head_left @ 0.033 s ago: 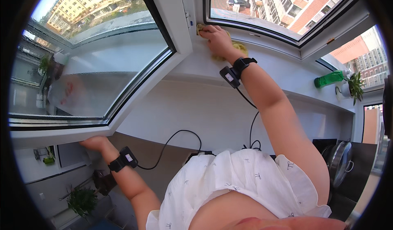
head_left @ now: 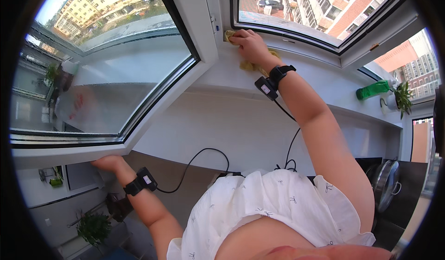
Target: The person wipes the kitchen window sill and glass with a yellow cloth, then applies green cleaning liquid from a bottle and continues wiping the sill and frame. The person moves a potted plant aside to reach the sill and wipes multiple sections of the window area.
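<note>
My right hand [head_left: 252,46] presses a yellow cloth [head_left: 250,66] against the corner of the white window frame, at the left end of the sill. The fingers are closed on the cloth, and part of it trails below the palm onto the white sill [head_left: 306,72]. At the far left, my left hand [head_left: 107,162] touches the lower edge of the swung-out window sash [head_left: 153,106]. The sash frame hides its fingers. Black bands with small boxes and cables sit on both wrists.
On the right end of the sill lies a green bottle [head_left: 373,90], beside a potted plant [head_left: 402,98]. A glass pot lid [head_left: 387,186] stands at the lower right. Another plant [head_left: 94,227] is at the lower left. A loose black cable [head_left: 190,160] loops near my body.
My right hand has shifted slightly right and toward me, and the cloth has moved with it. My left hand stays at the sash.
</note>
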`<state>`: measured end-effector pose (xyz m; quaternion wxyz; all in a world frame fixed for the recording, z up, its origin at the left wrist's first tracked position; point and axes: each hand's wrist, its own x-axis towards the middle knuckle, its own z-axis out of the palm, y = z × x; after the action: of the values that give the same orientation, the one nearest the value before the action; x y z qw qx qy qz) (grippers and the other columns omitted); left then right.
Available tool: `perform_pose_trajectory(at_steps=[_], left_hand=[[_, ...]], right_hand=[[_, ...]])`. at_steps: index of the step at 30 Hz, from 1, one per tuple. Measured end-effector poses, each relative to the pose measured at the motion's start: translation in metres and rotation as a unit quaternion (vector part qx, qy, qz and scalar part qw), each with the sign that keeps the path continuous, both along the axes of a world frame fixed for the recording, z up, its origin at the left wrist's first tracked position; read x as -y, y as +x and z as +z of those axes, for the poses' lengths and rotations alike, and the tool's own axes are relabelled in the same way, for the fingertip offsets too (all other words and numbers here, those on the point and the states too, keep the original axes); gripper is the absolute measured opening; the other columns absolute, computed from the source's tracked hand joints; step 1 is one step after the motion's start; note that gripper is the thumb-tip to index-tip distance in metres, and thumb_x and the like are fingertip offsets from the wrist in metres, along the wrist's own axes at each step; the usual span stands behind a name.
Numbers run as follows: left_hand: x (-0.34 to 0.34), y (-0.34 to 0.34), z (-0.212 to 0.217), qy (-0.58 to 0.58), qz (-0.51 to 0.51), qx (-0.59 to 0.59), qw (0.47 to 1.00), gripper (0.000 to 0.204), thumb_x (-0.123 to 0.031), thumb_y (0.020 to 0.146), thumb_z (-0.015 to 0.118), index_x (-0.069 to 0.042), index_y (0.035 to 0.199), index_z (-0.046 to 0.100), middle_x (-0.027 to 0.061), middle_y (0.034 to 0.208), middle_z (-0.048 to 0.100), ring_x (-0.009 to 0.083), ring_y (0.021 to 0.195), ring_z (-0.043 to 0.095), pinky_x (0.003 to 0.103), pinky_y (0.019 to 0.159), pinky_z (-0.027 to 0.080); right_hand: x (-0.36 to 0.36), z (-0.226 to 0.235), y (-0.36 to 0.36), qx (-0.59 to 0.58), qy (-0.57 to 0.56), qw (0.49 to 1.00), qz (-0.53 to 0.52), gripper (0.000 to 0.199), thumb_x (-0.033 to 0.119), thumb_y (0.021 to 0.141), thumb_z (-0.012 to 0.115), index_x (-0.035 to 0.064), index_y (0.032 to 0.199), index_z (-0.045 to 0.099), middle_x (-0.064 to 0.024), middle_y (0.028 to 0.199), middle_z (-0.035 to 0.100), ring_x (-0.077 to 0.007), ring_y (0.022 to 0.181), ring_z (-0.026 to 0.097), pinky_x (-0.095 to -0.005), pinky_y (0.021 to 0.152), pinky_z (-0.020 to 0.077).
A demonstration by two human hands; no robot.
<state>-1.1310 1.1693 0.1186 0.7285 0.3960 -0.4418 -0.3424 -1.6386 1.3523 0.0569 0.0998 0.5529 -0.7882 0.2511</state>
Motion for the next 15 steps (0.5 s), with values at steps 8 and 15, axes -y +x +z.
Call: perform_pose_trajectory(at_steps=[8, 15], left_hand=[[-0.001, -0.001, 0.0, -0.001, 0.006, -0.006, 1.0, 0.054, -0.034, 0.103, 0.041, 0.009, 0.134, 0.053, 0.02, 0.132, 0.059, 0.0281, 0.115, 0.06, 0.041, 0.101, 0.048], [-0.001, -0.003, 0.002, 0.011, 0.021, 0.007, 1.0, 0.054, -0.033, 0.103, 0.039, 0.01, 0.134, 0.053, 0.0219, 0.129, 0.059, 0.0287, 0.112, 0.062, 0.041, 0.1, 0.05]], right_hand=[[0.001, 0.013, 0.001, 0.04, -0.017, 0.999, -0.023, 0.028, 0.011, 0.086, 0.059, 0.0132, 0.111, 0.072, -0.0057, 0.111, 0.064, -0.0278, 0.111, 0.059, -0.0398, 0.094, 0.0505], [-0.003, -0.002, -0.017, 0.05, -0.086, 0.993, 0.06, 0.018, 0.009, 0.09, 0.06, 0.0071, 0.103, 0.073, -0.0068, 0.105, 0.067, -0.0298, 0.104, 0.062, -0.0383, 0.091, 0.052]])
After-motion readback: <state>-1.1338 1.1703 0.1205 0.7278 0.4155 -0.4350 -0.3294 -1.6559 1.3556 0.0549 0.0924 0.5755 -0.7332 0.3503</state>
